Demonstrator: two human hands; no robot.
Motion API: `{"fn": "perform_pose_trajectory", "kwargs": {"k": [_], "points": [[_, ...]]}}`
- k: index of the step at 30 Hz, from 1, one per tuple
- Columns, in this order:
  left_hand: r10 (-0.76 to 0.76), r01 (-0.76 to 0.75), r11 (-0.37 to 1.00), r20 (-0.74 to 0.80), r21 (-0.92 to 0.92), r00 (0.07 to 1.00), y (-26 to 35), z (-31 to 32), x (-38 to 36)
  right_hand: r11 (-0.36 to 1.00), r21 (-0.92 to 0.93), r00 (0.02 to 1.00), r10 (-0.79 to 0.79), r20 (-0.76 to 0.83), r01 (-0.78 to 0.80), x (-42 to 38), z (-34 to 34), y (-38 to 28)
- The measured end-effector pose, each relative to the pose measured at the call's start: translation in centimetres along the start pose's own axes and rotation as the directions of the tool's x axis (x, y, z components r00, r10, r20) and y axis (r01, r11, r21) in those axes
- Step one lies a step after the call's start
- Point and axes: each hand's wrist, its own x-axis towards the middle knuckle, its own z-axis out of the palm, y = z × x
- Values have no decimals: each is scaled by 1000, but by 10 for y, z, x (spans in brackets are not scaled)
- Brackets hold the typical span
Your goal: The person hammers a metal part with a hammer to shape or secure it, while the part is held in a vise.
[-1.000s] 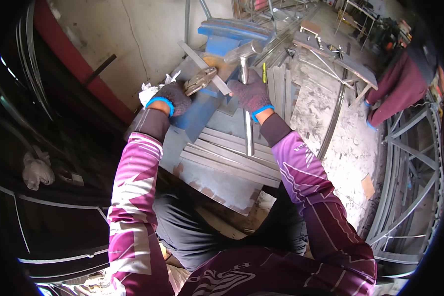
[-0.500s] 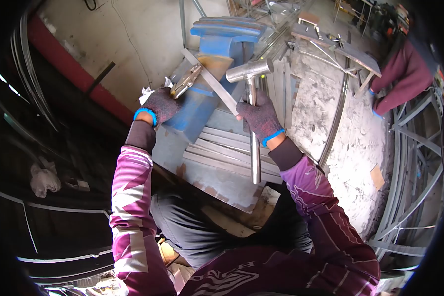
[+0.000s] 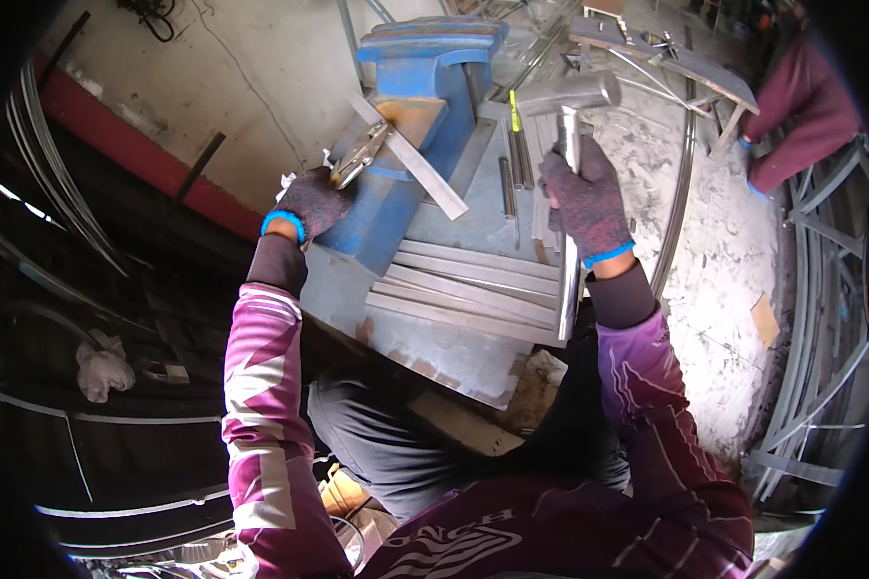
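My gloved left hand (image 3: pixel 316 205) is closed around locking pliers (image 3: pixel 360 154), whose jaws clamp a flat metal strip (image 3: pixel 423 172). The strip lies slanted across the rear part of a blue vise (image 3: pixel 407 125), its near end free over the metal bench. Wrapped round the handle of a metal hammer (image 3: pixel 574 93), my gloved right hand (image 3: pixel 585 195) is to the right of the strip, not touching it. The hammer head is up and the handle end points down toward several flat strips (image 3: pixel 473 288) stacked on the bench (image 3: pixel 434 365).
Behind on the right is a small wooden table (image 3: pixel 690 72) with tools on it. A person in maroon (image 3: pixel 809 106) bends at the far right. Metal frames (image 3: pixel 821 318) line the right edge. Dark metalwork and a plastic bag (image 3: pixel 104 369) are at left.
My right hand has moved right with the hammer, away from the strip's near end. My left hand still holds the pliers on the strip. The view has shifted slightly.
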Motion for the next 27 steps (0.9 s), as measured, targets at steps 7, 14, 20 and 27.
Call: {"fn": "perform_pose_trajectory", "kwargs": {"k": [7,14,20,27], "points": [[-173,193,968,126,-162,977,11,-12,-1,968,186,971,193,-139,-166,-2,-27,6],[-130,142,980,96,-138,987,16,-10,-2,974,172,973,174,-149,-148,-1,-29,6],[-97,99,995,113,-5,989,20,-12,2,970,157,973,203,-109,-185,-3,-25,8],[-81,85,995,100,-44,992,14,-8,6,982,121,984,158,-85,-147,0,-26,22]]}}
